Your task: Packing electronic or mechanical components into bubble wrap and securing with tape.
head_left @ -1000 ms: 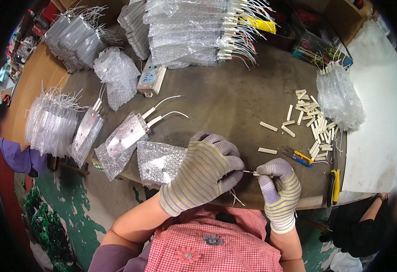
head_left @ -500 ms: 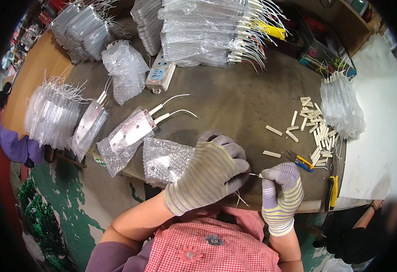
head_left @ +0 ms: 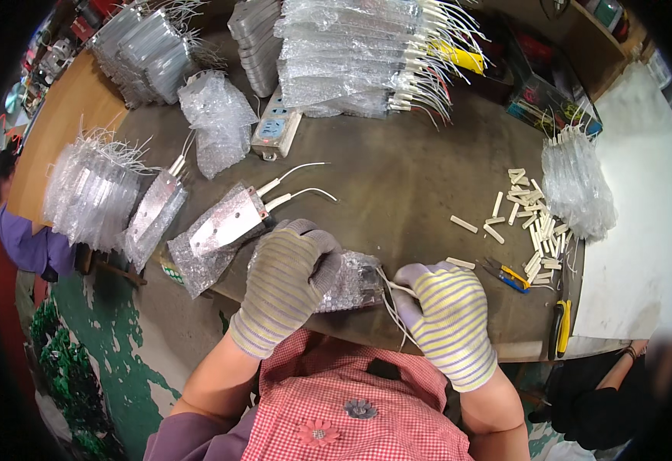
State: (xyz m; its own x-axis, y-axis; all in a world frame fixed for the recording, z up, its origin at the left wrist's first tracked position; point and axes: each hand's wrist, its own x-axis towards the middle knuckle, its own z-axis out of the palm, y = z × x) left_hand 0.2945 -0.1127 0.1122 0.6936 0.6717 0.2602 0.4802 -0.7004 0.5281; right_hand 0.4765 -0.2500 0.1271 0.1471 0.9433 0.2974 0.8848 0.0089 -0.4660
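At twelve o'clock to six, spanning the view: brown worktable (head_left: pixel 397 184). Twelve o'clock: tall stack of bubble-wrapped parts (head_left: pixel 344 65). Six o'clock, near table edge: single bubble-wrapped part (head_left: pixel 355 286) between both hands, partly covered. Left hand (head_left: pixel 286 284), striped glove, over its nine o'clock end; fingers curled and close together, fingertip grip cannot be told. Right hand (head_left: pixel 447 319), same glove, at its three o'clock end; thumb and finger pinching. Four o'clock: yellow-handled pliers (head_left: pixel 563 326). White leads (head_left: pixel 394 313): from part's end into right-hand pinch. Three o'clock: scattered cream tubes (head_left: pixel 537 230).
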